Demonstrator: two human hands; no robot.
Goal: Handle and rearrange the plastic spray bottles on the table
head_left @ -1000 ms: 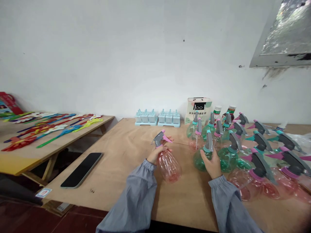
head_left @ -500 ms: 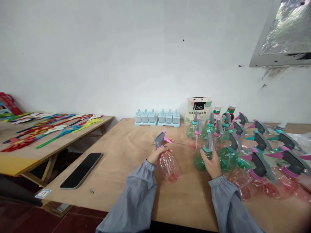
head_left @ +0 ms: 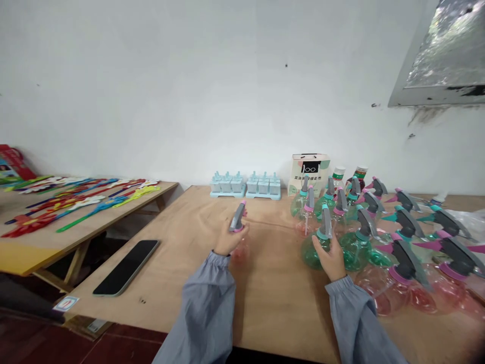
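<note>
My left hand [head_left: 230,240] is closed round the neck of a pink spray bottle [head_left: 241,251]. Its grey trigger head points away from me, and my fingers cover much of the clear pink body. To the right, my right hand [head_left: 332,257] grips a green spray bottle [head_left: 311,254] just below its grey and teal head; that bottle stands on the wooden table [head_left: 280,303]. Several more spray bottles, pink and green, stand close together beyond and beside my right hand, among them a green one [head_left: 355,247] and a pink one [head_left: 386,288].
Two pale blue ice-pop moulds [head_left: 227,193] and a printed paper bag [head_left: 308,174] stand by the wall. A black phone [head_left: 127,268] lies at the table's left. Colourful flower-shaped sticks [head_left: 87,202] cover another table on the left. Clear plastic [head_left: 468,220] lies far right.
My left hand has moved left with the pink spray bottle and turned it, so its nozzle now points away instead of right. My right hand stays on the green bottle.
</note>
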